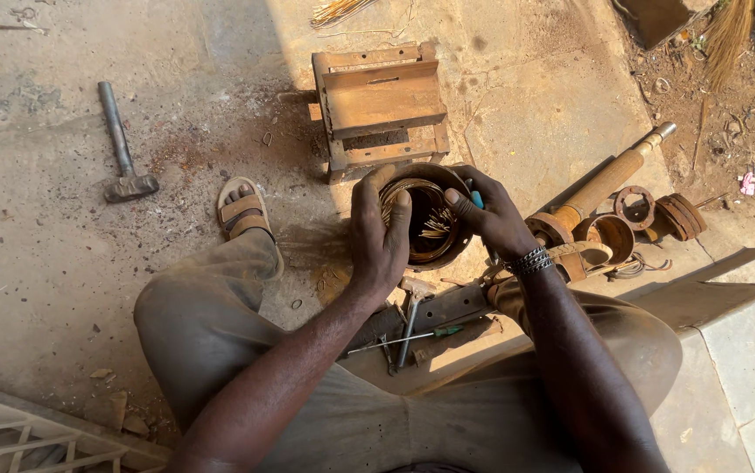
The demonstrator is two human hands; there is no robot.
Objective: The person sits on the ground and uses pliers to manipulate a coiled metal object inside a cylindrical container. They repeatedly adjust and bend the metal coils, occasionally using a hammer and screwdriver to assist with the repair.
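Observation:
Both my hands hold a round rusty motor housing [444, 254] lined with copper wire windings [412, 194], raised above my lap. My left hand [379, 235] grips its left rim, fingers curled over the windings. My right hand [495, 219] grips the right rim, thumb pressing inward, with a small blue-handled tool [477, 199] tucked under the fingers. A metal bracelet [530, 260] sits on my right wrist.
A small wooden stool [382, 105] stands just beyond the housing. A hammer [122, 144] lies at the far left on the concrete. Rusty shaft and ring parts [609, 197] lie at the right. A screwdriver [403, 337] and another hammer [412, 307] lie by my knees. My sandalled foot [242, 210] rests at left.

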